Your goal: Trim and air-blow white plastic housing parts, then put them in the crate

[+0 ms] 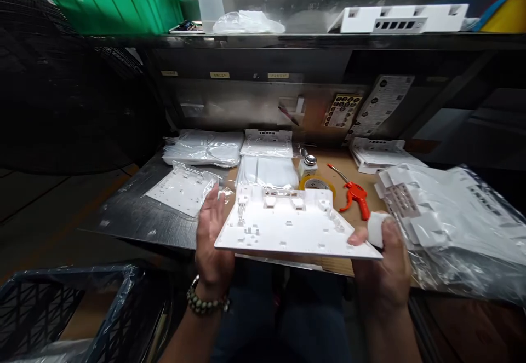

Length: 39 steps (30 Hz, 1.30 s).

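Head view: both hands [213, 242] [384, 267] grip white panel [287, 231] level

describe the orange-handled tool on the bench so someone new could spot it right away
Start from the white plastic panel held in both hands over the bench's front edge. Just beyond its far right corner, on the brown bench top, lies the air blow gun, next to a yellow tape roll. It is the only orange item there, with a thin metal nozzle.
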Each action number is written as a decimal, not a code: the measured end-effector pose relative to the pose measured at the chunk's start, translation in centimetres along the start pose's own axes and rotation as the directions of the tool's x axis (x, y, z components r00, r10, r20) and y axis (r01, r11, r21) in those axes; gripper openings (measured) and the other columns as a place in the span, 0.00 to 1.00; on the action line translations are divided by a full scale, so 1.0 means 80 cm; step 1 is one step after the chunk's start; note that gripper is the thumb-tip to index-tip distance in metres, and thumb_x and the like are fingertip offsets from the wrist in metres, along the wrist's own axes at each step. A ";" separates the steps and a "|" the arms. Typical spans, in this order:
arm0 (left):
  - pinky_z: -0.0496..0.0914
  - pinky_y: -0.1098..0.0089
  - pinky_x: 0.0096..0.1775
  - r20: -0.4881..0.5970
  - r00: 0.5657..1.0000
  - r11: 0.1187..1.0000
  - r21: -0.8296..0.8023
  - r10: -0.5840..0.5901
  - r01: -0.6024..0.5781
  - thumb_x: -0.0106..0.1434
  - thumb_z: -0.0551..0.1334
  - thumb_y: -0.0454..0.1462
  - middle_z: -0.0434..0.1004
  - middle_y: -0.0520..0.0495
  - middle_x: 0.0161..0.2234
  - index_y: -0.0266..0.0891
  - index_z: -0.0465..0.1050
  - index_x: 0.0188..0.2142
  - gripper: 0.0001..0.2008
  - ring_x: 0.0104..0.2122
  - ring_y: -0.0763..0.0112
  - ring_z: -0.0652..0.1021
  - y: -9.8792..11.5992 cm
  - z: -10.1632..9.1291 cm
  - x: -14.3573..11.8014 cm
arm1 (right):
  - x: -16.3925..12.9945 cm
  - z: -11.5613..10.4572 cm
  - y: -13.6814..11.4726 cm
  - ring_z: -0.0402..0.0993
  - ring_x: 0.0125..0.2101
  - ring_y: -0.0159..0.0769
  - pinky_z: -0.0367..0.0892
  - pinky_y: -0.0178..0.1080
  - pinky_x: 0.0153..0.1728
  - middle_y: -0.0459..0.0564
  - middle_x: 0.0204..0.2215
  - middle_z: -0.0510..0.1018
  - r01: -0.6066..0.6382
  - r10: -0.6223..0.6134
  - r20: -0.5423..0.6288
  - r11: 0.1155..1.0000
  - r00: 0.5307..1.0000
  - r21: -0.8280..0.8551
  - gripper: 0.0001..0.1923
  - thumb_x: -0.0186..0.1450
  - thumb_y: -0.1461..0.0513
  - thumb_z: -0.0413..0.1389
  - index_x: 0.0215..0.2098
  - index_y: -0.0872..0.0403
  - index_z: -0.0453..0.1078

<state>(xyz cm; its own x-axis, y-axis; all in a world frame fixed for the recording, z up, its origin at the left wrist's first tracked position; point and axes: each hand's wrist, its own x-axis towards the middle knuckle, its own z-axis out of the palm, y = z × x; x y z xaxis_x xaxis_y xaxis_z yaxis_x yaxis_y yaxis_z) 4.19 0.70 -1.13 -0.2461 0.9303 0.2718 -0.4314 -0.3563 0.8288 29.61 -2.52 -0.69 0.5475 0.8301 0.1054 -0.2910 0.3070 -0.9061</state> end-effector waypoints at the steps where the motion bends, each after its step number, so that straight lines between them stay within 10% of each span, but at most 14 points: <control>1: 0.52 0.49 0.72 -0.014 0.982 0.975 -0.123 -0.190 0.187 0.75 0.51 0.57 0.74 0.46 0.64 0.49 0.75 0.59 0.26 0.71 0.55 0.62 0.000 0.001 0.000 | -0.001 0.001 0.002 0.64 0.18 0.30 0.63 0.30 0.23 0.40 0.18 0.74 0.045 -0.045 0.019 0.999 0.999 -0.014 0.17 0.71 0.47 0.58 0.42 0.51 0.67; 4: 0.55 0.44 0.70 0.305 0.790 0.731 -0.306 -0.531 0.610 0.74 0.52 0.54 0.73 0.39 0.65 0.42 0.69 0.65 0.29 0.70 0.46 0.63 0.008 0.001 0.008 | 0.004 -0.004 0.015 0.69 0.20 0.33 0.65 0.34 0.27 0.41 0.19 0.76 0.187 -0.174 0.157 0.980 0.972 -0.074 0.13 0.74 0.50 0.54 0.46 0.50 0.65; 7: 0.56 0.39 0.69 0.479 0.693 0.617 -0.335 -0.538 0.712 0.72 0.54 0.44 0.72 0.36 0.65 0.38 0.63 0.69 0.28 0.68 0.42 0.67 0.015 0.002 0.018 | 0.014 -0.014 0.027 0.80 0.36 0.37 0.71 0.40 0.42 0.47 0.33 0.83 0.327 -0.250 0.285 0.908 0.925 -0.262 0.11 0.74 0.53 0.56 0.50 0.48 0.66; 12: 0.65 0.38 0.64 0.255 0.782 0.673 -0.403 -0.568 0.620 0.74 0.50 0.50 0.76 0.32 0.60 0.34 0.65 0.67 0.31 0.63 0.39 0.74 0.015 0.023 0.021 | -0.014 0.006 0.020 0.75 0.50 0.42 0.68 0.47 0.55 0.52 0.48 0.77 0.477 -0.309 0.382 0.720 0.871 -0.504 0.10 0.72 0.59 0.61 0.51 0.47 0.73; 15: 0.69 0.40 0.62 0.140 0.817 0.727 -0.393 -0.559 0.564 0.75 0.50 0.54 0.78 0.33 0.59 0.36 0.67 0.66 0.31 0.60 0.42 0.77 0.017 0.040 0.017 | -0.055 0.046 0.011 0.76 0.46 0.39 0.73 0.41 0.49 0.50 0.44 0.77 0.585 -0.253 0.630 0.706 0.734 -0.399 0.11 0.70 0.63 0.62 0.50 0.47 0.76; 23: 0.71 0.44 0.62 0.074 0.806 0.708 -0.437 -0.587 0.555 0.76 0.49 0.54 0.80 0.33 0.57 0.35 0.67 0.66 0.31 0.59 0.45 0.78 0.027 0.053 0.009 | -0.091 0.089 0.013 0.76 0.35 0.36 0.75 0.37 0.36 0.51 0.37 0.74 0.668 -0.255 0.762 0.685 0.595 -0.292 0.08 0.68 0.68 0.62 0.45 0.53 0.79; 32: 0.68 0.47 0.64 0.083 0.866 0.811 -0.318 -0.492 0.491 0.75 0.51 0.54 0.82 0.41 0.55 0.40 0.76 0.57 0.27 0.64 0.49 0.72 0.026 0.031 0.007 | -0.091 0.094 0.023 0.77 0.37 0.38 0.76 0.39 0.38 0.52 0.37 0.76 0.699 -0.281 0.746 0.636 0.604 -0.327 0.06 0.69 0.65 0.62 0.44 0.52 0.79; 39: 0.65 0.52 0.67 -0.040 0.944 0.927 -0.208 -0.327 0.312 0.75 0.51 0.53 0.80 0.56 0.58 0.51 0.79 0.52 0.22 0.71 0.58 0.63 0.036 -0.028 0.014 | -0.001 0.021 0.019 0.74 0.35 0.35 0.74 0.41 0.42 0.49 0.37 0.74 0.559 -0.466 0.335 0.514 0.819 -0.650 0.05 0.70 0.60 0.62 0.41 0.50 0.81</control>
<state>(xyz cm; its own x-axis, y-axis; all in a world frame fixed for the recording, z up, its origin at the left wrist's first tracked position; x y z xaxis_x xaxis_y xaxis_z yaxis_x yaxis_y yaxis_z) 0.74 0.48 0.50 -0.1264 0.9914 -0.0339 -0.6576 -0.0582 0.7511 27.83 -1.34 -1.40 0.3207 0.6928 0.6459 0.6668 0.3192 -0.6735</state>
